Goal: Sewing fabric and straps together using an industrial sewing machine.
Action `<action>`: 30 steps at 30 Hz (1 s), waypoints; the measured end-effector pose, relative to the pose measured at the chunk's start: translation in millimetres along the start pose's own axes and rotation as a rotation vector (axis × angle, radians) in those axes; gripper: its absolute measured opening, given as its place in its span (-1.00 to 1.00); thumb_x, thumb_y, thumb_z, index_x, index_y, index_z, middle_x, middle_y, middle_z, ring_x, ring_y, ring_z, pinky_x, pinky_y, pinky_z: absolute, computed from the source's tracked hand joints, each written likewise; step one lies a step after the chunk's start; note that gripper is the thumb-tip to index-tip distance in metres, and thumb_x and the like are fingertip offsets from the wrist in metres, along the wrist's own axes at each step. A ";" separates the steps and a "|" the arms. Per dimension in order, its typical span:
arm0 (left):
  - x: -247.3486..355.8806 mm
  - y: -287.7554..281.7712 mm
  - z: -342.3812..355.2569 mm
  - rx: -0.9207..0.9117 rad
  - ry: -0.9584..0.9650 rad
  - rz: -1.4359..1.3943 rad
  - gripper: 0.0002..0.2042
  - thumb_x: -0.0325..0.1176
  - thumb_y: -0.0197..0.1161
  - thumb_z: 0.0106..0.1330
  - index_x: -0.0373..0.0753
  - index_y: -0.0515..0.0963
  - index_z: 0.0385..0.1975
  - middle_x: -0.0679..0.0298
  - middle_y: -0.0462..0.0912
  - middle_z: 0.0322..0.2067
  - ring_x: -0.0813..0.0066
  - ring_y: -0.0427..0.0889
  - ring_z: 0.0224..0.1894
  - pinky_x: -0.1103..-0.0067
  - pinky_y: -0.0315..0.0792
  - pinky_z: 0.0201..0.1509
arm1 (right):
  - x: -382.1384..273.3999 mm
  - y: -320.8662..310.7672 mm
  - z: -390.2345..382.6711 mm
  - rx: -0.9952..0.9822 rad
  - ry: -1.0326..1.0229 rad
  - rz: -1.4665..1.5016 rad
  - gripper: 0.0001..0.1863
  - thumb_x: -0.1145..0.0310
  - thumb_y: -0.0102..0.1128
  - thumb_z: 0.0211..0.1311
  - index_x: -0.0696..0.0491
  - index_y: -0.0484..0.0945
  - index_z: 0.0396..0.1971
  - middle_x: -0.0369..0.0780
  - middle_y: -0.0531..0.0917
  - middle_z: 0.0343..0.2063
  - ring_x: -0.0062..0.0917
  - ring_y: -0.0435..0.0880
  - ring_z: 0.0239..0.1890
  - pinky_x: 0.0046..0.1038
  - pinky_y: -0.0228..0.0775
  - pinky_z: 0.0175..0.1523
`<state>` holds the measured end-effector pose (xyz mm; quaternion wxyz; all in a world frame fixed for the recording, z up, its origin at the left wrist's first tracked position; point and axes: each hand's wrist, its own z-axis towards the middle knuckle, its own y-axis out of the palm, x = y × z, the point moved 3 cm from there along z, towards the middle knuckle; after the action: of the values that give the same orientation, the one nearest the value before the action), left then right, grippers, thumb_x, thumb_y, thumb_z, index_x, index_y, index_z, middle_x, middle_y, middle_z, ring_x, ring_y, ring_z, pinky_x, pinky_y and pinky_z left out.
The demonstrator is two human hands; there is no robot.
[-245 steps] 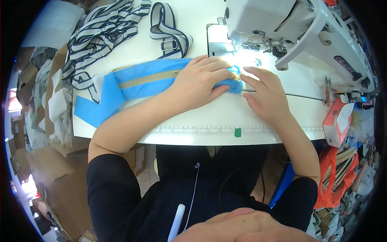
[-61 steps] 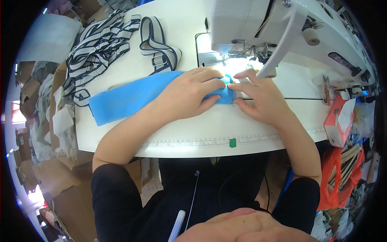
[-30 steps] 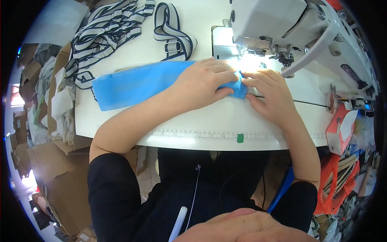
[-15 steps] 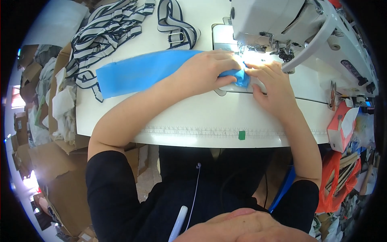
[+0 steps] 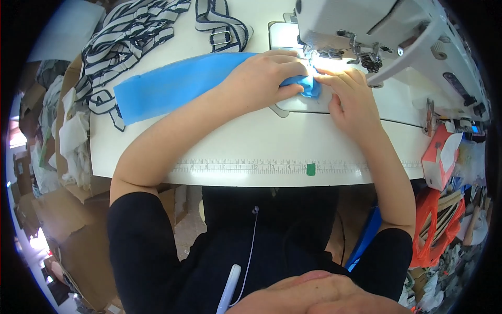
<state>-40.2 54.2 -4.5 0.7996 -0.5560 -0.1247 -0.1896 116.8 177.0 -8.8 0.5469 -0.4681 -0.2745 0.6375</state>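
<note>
A long strip of blue fabric lies across the white table, its right end bunched under the head of a white sewing machine. My left hand lies over that end, fingers curved and closed on the cloth, thumb at its near side. From the right, my right hand presses its fingertips on the bunched edge, its thumb bent lower down and apart from the fingers. Bright lamp glare washes out the fingertips. The needle's contact with the cloth is hidden.
Striped webbing straps are heaped at the far left; another strap with a metal buckle lies nearer the machine. A printed ruler runs along the front edge. At right stand a red-and-white box and a red bag; cardboard boxes fill the left.
The whole view has shifted slightly, so the table and machine sit higher and further left. Both hands and the blue fabric keep nearly the same place at the machine.
</note>
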 end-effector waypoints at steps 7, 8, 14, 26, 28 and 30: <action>6.1 4.5 -0.8 0.005 0.005 0.013 -0.76 -0.31 0.33 0.20 -0.14 0.56 -0.15 0.21 0.63 -0.03 0.17 0.47 0.23 0.33 0.45 0.18 | 4.6 0.0 -8.4 -0.018 0.036 0.019 -0.57 0.60 0.08 -0.03 -0.08 0.55 -0.10 -0.38 0.66 -0.11 -0.47 0.59 -0.28 -0.27 0.22 0.10; 6.2 4.4 -0.3 0.016 0.017 0.022 -0.76 -0.31 0.33 0.20 -0.14 0.56 -0.15 0.21 0.63 -0.03 0.17 0.46 0.23 0.33 0.45 0.18 | 4.9 0.4 -8.6 -0.015 0.031 0.014 -0.56 0.61 0.08 -0.04 -0.09 0.55 -0.10 -0.37 0.66 -0.10 -0.46 0.59 -0.27 -0.25 0.21 0.12; 0.6 3.1 4.6 -0.004 -0.001 0.040 -0.75 -0.29 0.33 0.20 -0.17 0.56 -0.15 0.18 0.62 -0.02 0.13 0.46 0.22 0.35 0.42 0.22 | 8.9 1.9 -4.7 -0.002 0.031 0.058 -0.57 0.62 0.08 -0.02 -0.09 0.55 -0.10 -0.35 0.65 -0.05 -0.42 0.59 -0.19 -0.24 0.19 0.18; 8.6 -2.9 -2.6 0.128 0.108 0.163 -0.81 -0.31 0.34 0.19 -0.18 0.61 -0.23 0.25 0.64 -0.04 0.21 0.50 0.19 0.37 0.42 0.21 | 7.0 -3.7 -6.2 -0.024 -0.018 0.101 -0.60 0.65 0.03 -0.02 -0.04 0.60 -0.17 -0.37 0.60 -0.02 -0.45 0.54 -0.17 -0.37 0.27 0.08; 9.9 -3.8 -1.3 0.123 0.143 0.162 -0.81 -0.31 0.36 0.17 -0.18 0.62 -0.24 0.26 0.64 -0.06 0.22 0.53 0.14 0.39 0.44 0.17 | 7.4 -3.4 -6.5 -0.050 -0.037 0.107 -0.61 0.66 0.02 -0.03 -0.03 0.61 -0.20 -0.38 0.61 -0.05 -0.46 0.53 -0.17 -0.40 0.28 0.06; 7.8 -2.2 -0.7 0.116 0.177 0.160 -0.80 -0.31 0.37 0.16 -0.18 0.63 -0.25 0.26 0.64 -0.09 0.24 0.56 0.09 0.40 0.46 0.13 | 8.2 -2.4 -7.0 -0.042 -0.060 0.115 -0.61 0.67 0.03 -0.05 -0.02 0.61 -0.21 -0.37 0.61 -0.07 -0.47 0.53 -0.12 -0.40 0.30 0.07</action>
<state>-34.2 51.6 0.3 0.8508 -0.4983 -0.0200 -0.1660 124.5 184.3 -12.1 0.4909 -0.4752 -0.2766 0.6758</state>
